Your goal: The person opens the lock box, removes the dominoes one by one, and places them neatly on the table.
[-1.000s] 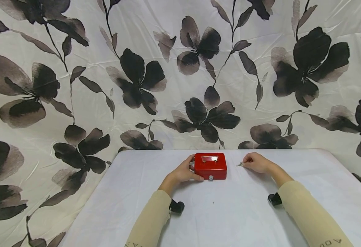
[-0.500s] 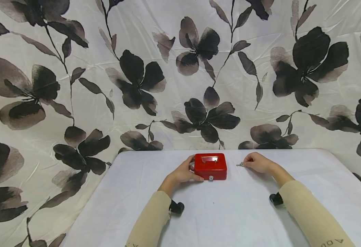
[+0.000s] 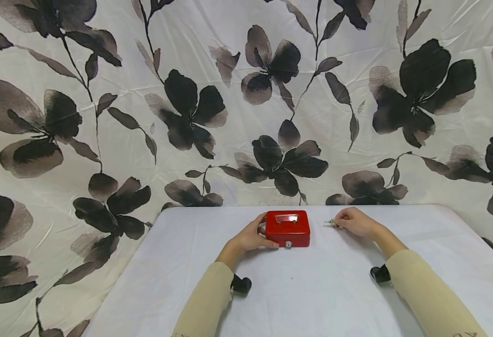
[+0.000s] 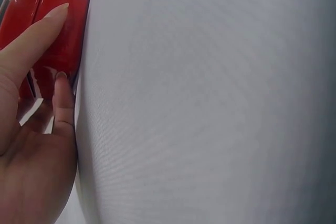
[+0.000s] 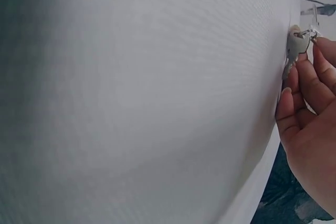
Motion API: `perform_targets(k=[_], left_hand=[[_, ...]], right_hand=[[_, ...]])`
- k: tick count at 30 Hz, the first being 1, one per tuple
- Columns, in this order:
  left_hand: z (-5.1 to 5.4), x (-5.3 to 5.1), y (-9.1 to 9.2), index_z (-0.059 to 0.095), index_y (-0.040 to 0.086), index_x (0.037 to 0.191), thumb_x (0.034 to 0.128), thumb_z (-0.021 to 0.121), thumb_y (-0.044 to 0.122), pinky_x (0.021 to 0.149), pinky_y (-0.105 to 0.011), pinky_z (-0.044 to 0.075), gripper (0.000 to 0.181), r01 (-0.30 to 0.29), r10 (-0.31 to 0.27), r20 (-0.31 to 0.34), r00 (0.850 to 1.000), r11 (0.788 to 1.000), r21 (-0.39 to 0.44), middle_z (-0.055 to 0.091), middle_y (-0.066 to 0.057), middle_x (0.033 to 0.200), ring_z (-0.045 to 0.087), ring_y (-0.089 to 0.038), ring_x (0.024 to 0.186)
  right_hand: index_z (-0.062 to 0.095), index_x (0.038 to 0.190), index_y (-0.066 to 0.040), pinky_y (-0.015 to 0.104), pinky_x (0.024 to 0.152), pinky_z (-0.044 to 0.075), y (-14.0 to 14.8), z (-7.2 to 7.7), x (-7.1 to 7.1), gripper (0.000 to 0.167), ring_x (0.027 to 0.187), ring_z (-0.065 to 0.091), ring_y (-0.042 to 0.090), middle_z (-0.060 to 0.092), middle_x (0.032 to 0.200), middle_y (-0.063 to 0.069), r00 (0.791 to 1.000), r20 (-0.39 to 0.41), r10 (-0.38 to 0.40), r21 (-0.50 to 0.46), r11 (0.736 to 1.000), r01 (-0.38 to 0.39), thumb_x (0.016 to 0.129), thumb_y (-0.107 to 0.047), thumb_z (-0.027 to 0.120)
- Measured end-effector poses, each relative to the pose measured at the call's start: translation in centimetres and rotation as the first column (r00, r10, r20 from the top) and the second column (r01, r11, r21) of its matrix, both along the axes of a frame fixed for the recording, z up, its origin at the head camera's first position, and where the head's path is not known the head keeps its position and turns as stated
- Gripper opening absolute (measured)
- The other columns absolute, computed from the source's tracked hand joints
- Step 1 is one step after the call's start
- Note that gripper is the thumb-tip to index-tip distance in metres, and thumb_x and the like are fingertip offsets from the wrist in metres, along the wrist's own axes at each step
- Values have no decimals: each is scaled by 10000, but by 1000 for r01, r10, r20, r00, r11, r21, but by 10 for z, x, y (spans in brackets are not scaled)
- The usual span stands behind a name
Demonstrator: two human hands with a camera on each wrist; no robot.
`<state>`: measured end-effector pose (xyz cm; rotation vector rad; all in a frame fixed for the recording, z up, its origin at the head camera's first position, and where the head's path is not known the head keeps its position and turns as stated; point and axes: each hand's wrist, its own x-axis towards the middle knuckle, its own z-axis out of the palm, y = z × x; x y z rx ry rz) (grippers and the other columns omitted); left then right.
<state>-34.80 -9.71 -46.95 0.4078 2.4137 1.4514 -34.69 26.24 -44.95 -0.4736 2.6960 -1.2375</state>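
1. Nearest you across the surface (image 3: 297,295), the lock (image 3: 288,244) faces you from the near side of the red box (image 3: 277,231).
2. Your left hand (image 3: 250,235) grips the box's left end, thumb on that near side, closer to the lock than your other hand.
3. The box lies between your hands, its long axis running left to right.
4. Your right hand (image 3: 357,222) pinches the keys (image 5: 298,46) right of the box, apart from it; a slim tip points left, while the lock lies left and nearer you. Whether they touch the surface, you cannot tell.
5. Beyond hangs the flowered cloth (image 3: 238,117).
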Motion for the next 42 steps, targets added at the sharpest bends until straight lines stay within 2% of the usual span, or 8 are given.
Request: perform_targets(k=[5, 13, 23, 30, 36, 42], left_hand=[[-1, -1, 0, 343, 213, 1586, 785, 903, 212, 930, -432, 530, 977, 5, -5, -8, 1000, 1000, -8, 528, -44, 1401, 509, -237, 1163], [-1, -1, 0, 335, 210, 1590, 782, 904, 212, 934, -432, 528, 988, 7, -7, -3, 1000, 1000, -1, 526, -48, 1403, 501, -241, 1170], [-1, -2, -1, 337, 208, 1589, 783, 902, 219, 920, -428, 531, 985, 8, -8, -2, 1000, 1000, -9, 532, -50, 1376, 502, -241, 1164], [0, -3, 0, 344, 199, 1587, 791, 898, 232, 914, -422, 526, 970, 7, -7, -3, 1000, 1000, -4, 549, -49, 1330, 501, -246, 1162], [0, -3, 0, 344, 195, 1591, 793, 897, 240, 920, -426, 533, 972, -2, 2, 2, 1000, 1000, -15, 543, -57, 1353, 495, -251, 1177], [1, -1, 0, 339, 197, 1595, 794, 896, 244, 913, -421, 540, 976, -1, 1, 3, 1000, 1000, -23, 539, -58, 1373, 502, -251, 1177]], right_hand=[[647, 1044, 103, 271, 739, 456, 2, -1, 0, 181, 855, 563, 185, 705, 941, 137, 1000, 10, -1, -24, 1000, 1, 1027, -53, 558], [635, 1067, 104, 250, 674, 436, 7, -2, 2, 180, 811, 529, 162, 684, 925, 103, 1000, 30, 10, -70, 998, -8, 1024, -52, 555], [599, 1116, 134, 261, 668, 490, 8, 3, 9, 199, 813, 582, 158, 667, 957, 137, 998, 70, 6, -139, 990, 4, 1031, -33, 533], [586, 1125, 149, 283, 684, 514, 3, 11, 17, 205, 829, 596, 178, 677, 966, 162, 999, 43, 1, -146, 989, 5, 1025, -21, 532], [600, 1111, 137, 322, 713, 535, -5, 15, 26, 194, 859, 628, 210, 704, 977, 170, 999, 25, -19, -142, 990, 23, 1030, -24, 530], [610, 1105, 131, 333, 735, 523, -10, 19, 34, 196, 869, 610, 180, 712, 965, 145, 999, -7, -39, -143, 989, 38, 1037, -30, 522]])
